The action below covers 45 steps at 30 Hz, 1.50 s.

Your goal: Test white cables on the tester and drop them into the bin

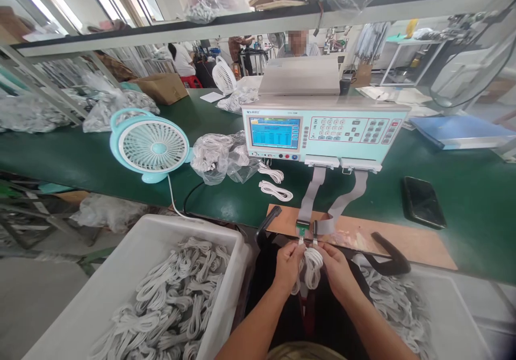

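**Bare hands pinch a coiled white cable (313, 268) below a test instrument (322, 134)**

Head view: the left hand (287, 266) and right hand (332, 268) are nearly closed, each pinching one plug end. The coil hangs between them, in front of the green surface (226, 204). The plugs meet the ends of the gray ribbon cables (312, 191); whether they are fully seated, I cannot tell. Gripping the plug bodies, squaring each to its socket and pressing straight, without tugging the coil, would work best.

Counted: one instrument, two ribbon cables, two loose white coils (276, 191) on the surface, one phone (423, 201), two bins (153, 225) of coils too tangled to count.
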Each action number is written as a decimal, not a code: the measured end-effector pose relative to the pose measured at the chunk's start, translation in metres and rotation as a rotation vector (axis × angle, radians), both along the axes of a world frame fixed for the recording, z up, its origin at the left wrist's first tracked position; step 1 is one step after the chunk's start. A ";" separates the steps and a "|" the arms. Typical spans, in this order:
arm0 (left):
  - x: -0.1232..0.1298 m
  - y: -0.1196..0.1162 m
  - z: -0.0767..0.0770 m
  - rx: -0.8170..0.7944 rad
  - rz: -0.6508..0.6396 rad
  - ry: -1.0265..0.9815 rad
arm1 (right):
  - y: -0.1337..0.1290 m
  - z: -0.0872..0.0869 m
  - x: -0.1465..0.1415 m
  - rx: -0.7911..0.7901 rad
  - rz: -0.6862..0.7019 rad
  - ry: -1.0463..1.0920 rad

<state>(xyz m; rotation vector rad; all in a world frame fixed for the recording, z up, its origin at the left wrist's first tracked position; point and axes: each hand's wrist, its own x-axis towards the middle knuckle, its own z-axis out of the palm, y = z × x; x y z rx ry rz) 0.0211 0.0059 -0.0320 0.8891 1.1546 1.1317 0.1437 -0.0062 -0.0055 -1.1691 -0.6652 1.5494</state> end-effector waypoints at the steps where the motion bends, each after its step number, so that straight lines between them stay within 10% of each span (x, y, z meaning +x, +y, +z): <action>1: -0.001 0.001 -0.001 0.017 -0.009 0.023 | 0.000 0.000 0.000 0.003 -0.005 -0.006; 21: 0.013 0.012 0.009 0.069 0.067 -0.016 | 0.009 -0.018 0.000 -0.017 -0.056 -0.061; 31: 0.015 -0.006 0.014 -0.006 0.050 -0.104 | -0.017 0.011 -0.019 0.042 -0.074 -0.124; 37: 0.012 -0.039 0.026 -0.383 -0.095 -0.429 | -0.049 0.013 0.093 0.112 0.281 -0.792; 40: 0.013 -0.045 0.026 -0.414 -0.075 -0.523 | -0.065 0.011 0.136 0.116 0.122 -1.295; 45: 0.027 -0.040 0.026 -0.342 -0.019 -0.504 | -0.084 0.014 0.078 0.290 0.334 -1.008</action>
